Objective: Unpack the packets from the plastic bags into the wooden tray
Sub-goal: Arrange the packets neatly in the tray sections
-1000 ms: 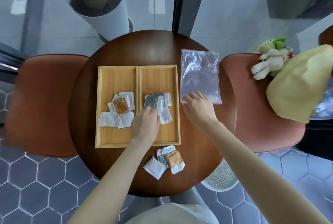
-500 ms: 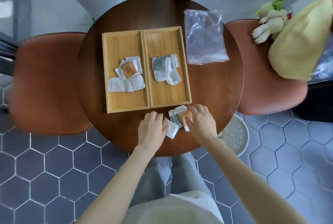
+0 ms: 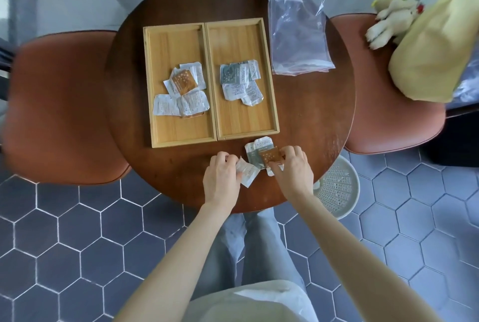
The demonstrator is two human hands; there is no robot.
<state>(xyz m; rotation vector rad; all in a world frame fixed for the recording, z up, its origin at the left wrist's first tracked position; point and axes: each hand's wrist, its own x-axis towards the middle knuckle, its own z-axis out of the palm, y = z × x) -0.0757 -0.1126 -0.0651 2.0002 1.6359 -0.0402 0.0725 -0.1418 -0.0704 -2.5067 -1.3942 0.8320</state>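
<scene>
Round dark-brown wooden counter (image 3: 311,119), seen from above. At its centre sits a light wooden tray (image 3: 211,137) with two compartments side by side.

Left compartment: a cluster of white paper packets (image 3: 181,101) with one orange-brown packet (image 3: 183,81) on top, all lying flat near the middle.

Right compartment: grey-green and white packets (image 3: 239,79), overlapping, also near the middle. The 12 o'clock half of both compartments is bare wood.

At 2 o'clock from the tray, a stack of clear plastic bags (image 3: 298,34) lies flat on the counter, apart from the tray's right wall.

At 6 o'clock from the tray, just off its near edge, a few packets lie on the counter. Left hand (image 3: 223,181): fingers curled, grip pinching a small white square packet (image 3: 247,172) by its left edge. Right hand (image 3: 294,170): thumb and fingertips closed on an orange-brown square packet (image 3: 270,156), which lies over a grey-green and white packet (image 3: 255,152). The two hands are near one another, not touching.

Around the counter: a reddish-brown padded chair (image 3: 57,114) at 9 o'clock, another (image 3: 388,114) at 3 o'clock carrying a pale yellow cushion (image 3: 435,49) and a white plush toy (image 3: 388,18). A white perforated basket (image 3: 337,192) sits on the grey hexagon-tiled floor (image 3: 77,231) at 5 o'clock.
</scene>
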